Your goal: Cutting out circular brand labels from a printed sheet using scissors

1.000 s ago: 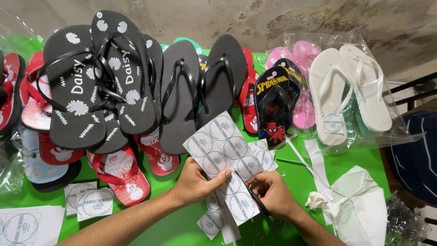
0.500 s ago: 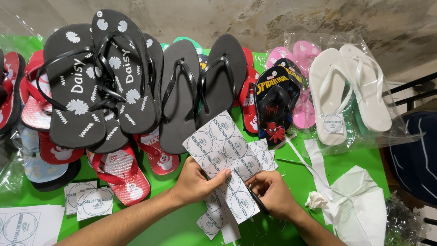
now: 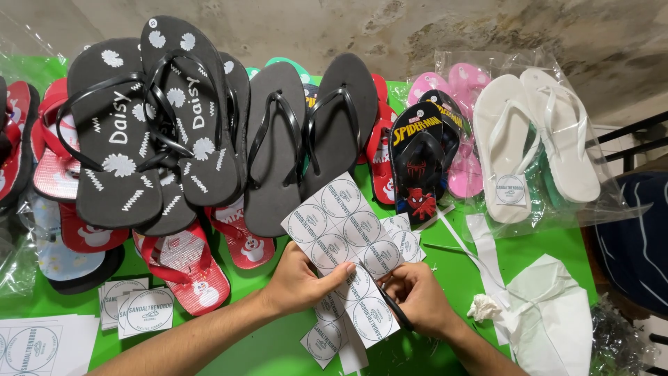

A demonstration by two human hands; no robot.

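On the green table [image 3: 529,257], just below the row of flip-flops [image 3: 278,139], nothing has shifted: the left hand [image 3: 296,282] still pinches the sticker sheet [image 3: 344,244] while the right hand [image 3: 417,299] stays clamped on a dark cutting tool [image 3: 396,310], so work remains mid-cut.

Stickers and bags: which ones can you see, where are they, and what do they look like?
Sticker sheet: between both hands, white with grey round labels in rows.
Cut stickers: on the green table, front left, small white squares with circles.
Paper sheet: bottom left corner, white, big circles.
Clear plastic bag: far right, around white flip-flops.
Round tag: on one white flip-flop, white.
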